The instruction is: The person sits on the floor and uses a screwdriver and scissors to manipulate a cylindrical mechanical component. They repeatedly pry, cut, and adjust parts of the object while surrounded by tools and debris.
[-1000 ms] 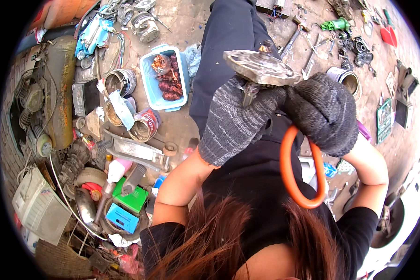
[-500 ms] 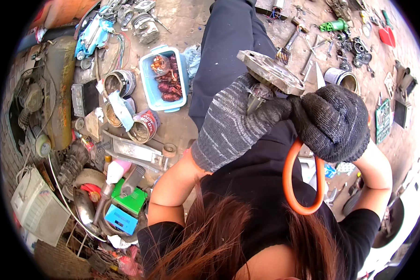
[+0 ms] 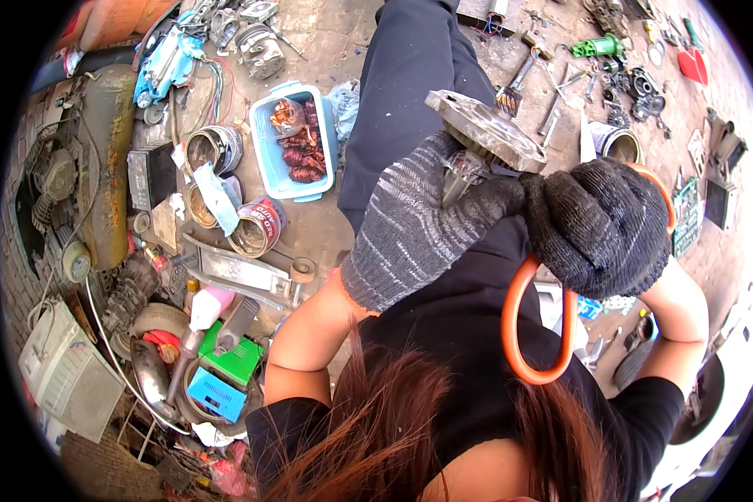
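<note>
My left hand (image 3: 410,222), in a grey knit glove, is closed on a flanged metal part (image 3: 481,130) whose wide plate tilts down to the right. My right hand (image 3: 594,226), in a dark knit glove, is closed on an orange-handled tool (image 3: 517,322). One orange loop hangs below that hand and another shows at its right. A pale metal piece, perhaps the tool's blade, sticks up above the fist. The hands nearly meet beneath the metal part, and where the tool meets it is hidden.
My legs (image 3: 402,75) stretch forward. Left lie a blue basket of copper coils (image 3: 305,157), open cans (image 3: 213,151), a metal frame (image 3: 230,268), and heaped scrap. Right lie a paint brush (image 3: 510,100), a can (image 3: 623,146), several metal parts (image 3: 644,100) and a circuit board (image 3: 686,209).
Over the last second both hands have shifted slightly, the right one rightward and downward. The metal part has moved right and tilted. The tool's second orange handle has come into view.
</note>
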Motion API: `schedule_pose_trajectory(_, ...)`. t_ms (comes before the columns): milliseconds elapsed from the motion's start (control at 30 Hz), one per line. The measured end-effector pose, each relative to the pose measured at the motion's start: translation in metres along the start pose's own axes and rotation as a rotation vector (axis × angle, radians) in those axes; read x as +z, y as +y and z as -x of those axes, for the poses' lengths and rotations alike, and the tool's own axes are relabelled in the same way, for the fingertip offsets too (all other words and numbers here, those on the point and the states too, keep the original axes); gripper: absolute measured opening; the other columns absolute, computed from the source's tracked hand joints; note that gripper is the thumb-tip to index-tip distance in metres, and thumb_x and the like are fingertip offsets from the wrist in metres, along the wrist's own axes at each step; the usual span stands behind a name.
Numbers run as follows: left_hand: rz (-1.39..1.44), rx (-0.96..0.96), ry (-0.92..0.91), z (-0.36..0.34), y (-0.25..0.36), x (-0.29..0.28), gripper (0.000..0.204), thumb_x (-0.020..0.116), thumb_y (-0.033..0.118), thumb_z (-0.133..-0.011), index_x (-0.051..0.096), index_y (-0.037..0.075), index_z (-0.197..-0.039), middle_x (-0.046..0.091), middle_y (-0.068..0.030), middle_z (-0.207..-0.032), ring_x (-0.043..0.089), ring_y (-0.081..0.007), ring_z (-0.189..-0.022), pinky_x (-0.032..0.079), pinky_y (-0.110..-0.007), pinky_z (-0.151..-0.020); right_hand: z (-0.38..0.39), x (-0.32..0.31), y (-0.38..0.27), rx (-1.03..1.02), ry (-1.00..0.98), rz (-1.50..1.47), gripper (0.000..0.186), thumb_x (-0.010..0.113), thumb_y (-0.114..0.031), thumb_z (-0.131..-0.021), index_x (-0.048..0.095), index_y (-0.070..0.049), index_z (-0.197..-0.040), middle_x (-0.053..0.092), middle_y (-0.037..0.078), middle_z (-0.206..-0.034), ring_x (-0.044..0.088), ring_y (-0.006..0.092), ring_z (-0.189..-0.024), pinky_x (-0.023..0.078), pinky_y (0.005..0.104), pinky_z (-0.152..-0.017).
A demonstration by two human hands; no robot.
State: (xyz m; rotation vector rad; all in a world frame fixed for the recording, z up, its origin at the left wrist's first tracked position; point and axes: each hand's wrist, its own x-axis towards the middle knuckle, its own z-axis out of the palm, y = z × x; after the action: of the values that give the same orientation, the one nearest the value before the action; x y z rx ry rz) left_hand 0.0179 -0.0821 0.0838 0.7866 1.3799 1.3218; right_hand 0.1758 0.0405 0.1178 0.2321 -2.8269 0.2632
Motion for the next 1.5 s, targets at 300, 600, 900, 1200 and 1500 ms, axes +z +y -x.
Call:
schedule_pose_trajectory(300, -0.131, 0.141, -0.054, -0.003, 0.001, -0.005, 0.034, 0.065, 0.009, -0.079, 0.054, -0.001, -0.109, 0.063, -0.0111, -0.1, 0.061, -0.0203, -0.09, 0.048, -0.03, -0.076, -0.003, -0.004, 0.006, -0.018, -0.019, -0.089, 0.031, 0.063, -0.022, -0.062, 0.063, -0.01, -0.09, 0.058, 0.01, -0.092, 0.058, 0.0258, -0.078, 0.049, 0.0338, -0.059)
schedule_pose_trajectory(600, -0.106, 0.034, -0.049, 0.005, -0.004, -0.011, 0.046, 0.067, 0.025, -0.08, 0.05, -0.001, -0.114, 0.061, -0.01, -0.106, 0.058, -0.0178, -0.096, 0.045, -0.031, -0.085, -0.008, -0.003, 0.001, -0.017, -0.112, -0.093, 0.028, 0.06, -0.025, -0.069, 0.063, -0.017, -0.095, 0.059, 0.007, -0.095, 0.058, 0.0248, -0.084, 0.049, 0.0344, -0.071)
schedule_pose_trajectory(900, -0.049, 0.125, 0.018, 0.002, -0.006, -0.005, 0.033, 0.065, 0.007, -0.078, 0.054, 0.0, -0.109, 0.063, -0.0093, -0.099, 0.061, -0.0192, -0.09, 0.049, -0.03, -0.076, -0.012, -0.006, 0.0, 0.026, -0.144, -0.071, 0.031, 0.061, -0.028, -0.07, 0.062, -0.017, -0.099, 0.059, 0.008, -0.099, 0.058, 0.0252, -0.088, 0.048, 0.0363, -0.078)
schedule_pose_trajectory(1200, -0.14, 0.14, -0.041, -0.001, -0.006, -0.011, 0.033, 0.066, 0.009, -0.078, 0.055, 0.0, -0.108, 0.062, -0.0108, -0.1, 0.06, -0.021, -0.093, 0.047, -0.031, -0.079, -0.007, 0.001, 0.002, 0.022, -0.166, -0.111, 0.03, 0.061, -0.025, -0.07, 0.063, -0.016, -0.098, 0.058, 0.008, -0.103, 0.058, 0.0255, -0.09, 0.049, 0.0352, -0.073)
schedule_pose_trajectory(1500, 0.111, -0.063, -0.015, -0.002, 0.002, -0.008, 0.033, 0.066, 0.011, -0.079, 0.055, -0.001, -0.107, 0.063, -0.0099, -0.097, 0.06, -0.0166, -0.088, 0.047, -0.029, -0.076, -0.01, 0.005, 0.005, 0.019, -0.1, -0.088, 0.029, 0.061, -0.022, -0.067, 0.063, -0.015, -0.096, 0.058, 0.008, -0.098, 0.059, 0.0264, -0.084, 0.05, 0.0344, -0.066)
